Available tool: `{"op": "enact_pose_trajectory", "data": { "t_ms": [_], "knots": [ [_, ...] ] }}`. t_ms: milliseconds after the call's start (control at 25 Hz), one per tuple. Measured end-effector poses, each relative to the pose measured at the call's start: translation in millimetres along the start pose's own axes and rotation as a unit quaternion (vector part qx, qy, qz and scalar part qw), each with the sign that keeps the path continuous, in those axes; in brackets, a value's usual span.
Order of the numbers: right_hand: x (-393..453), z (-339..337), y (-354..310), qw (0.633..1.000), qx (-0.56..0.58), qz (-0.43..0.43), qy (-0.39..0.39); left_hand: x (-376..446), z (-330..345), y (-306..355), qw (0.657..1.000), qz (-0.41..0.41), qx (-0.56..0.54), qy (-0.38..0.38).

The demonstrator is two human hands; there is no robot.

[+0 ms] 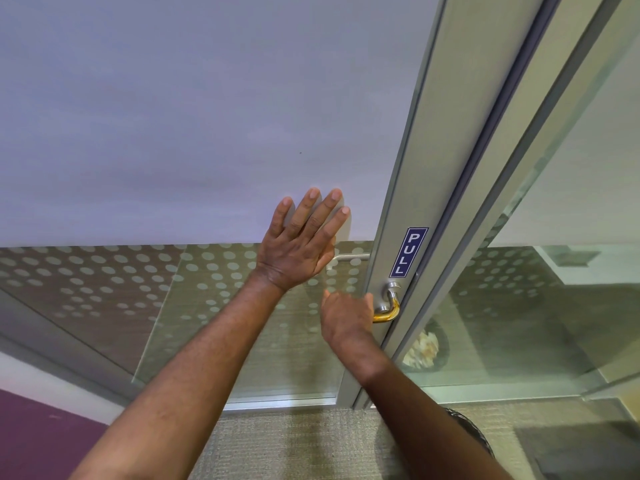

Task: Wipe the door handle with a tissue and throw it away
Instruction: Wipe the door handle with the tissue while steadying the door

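Door handle [389, 306] gripped by right hand [346, 317]; left hand [299, 244] spread flat on door at 11 o'clock; tissue unseen, wiping unconfirmed, disposal pending.

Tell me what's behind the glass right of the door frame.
A dark bin holding crumpled pale paper stands on the floor behind the glass. The door frame covers its left side.

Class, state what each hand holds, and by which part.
Left hand holds nothing, flat on the door. Right hand grips the door handle lever; no tissue visible.
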State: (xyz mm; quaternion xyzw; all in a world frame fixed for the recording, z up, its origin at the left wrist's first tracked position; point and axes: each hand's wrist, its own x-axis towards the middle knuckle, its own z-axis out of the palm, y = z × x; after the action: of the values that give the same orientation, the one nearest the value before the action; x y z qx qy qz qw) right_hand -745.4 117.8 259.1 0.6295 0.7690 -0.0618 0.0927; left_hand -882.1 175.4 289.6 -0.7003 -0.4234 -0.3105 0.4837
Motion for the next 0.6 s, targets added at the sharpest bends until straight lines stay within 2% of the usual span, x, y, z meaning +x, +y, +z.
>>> {"op": "enact_pose_trajectory", "data": {
  "t_ms": [120, 320, 400, 480, 520, 600],
  "knots": [
    [-8.8, 0.7, 1.9, 0.998, 0.058, 0.013, 0.033, -0.3, -0.1, 0.2, 1.0, 0.0, -0.001, 0.0],
    [-36.7, 45.5, 20.2, 0.988, -0.015, -0.046, 0.144, 0.2, 0.1, 0.6, 1.0, 0.001, -0.003, 0.008],
    [-35.6, 41.6, 20.8, 0.989, -0.059, -0.048, 0.127, 0.4, 0.1, 0.3, 1.0, 0.0, -0.004, 0.009],
    [-32.0, 23.1, 14.7, 0.993, -0.099, -0.045, 0.049, 0.1, 0.3, 0.8, 1.0, 0.001, -0.005, 0.004],
    [-29.3, 13.9, 12.5, 0.994, -0.102, -0.034, 0.02, -0.2, 0.4, 0.6, 1.0, 0.002, -0.003, 0.002],
    [-17.6, 3.6, 10.1, 0.998, -0.05, 0.001, 0.023, -0.6, 0.2, 0.4, 1.0, 0.001, -0.001, -0.002]
  ]
}}
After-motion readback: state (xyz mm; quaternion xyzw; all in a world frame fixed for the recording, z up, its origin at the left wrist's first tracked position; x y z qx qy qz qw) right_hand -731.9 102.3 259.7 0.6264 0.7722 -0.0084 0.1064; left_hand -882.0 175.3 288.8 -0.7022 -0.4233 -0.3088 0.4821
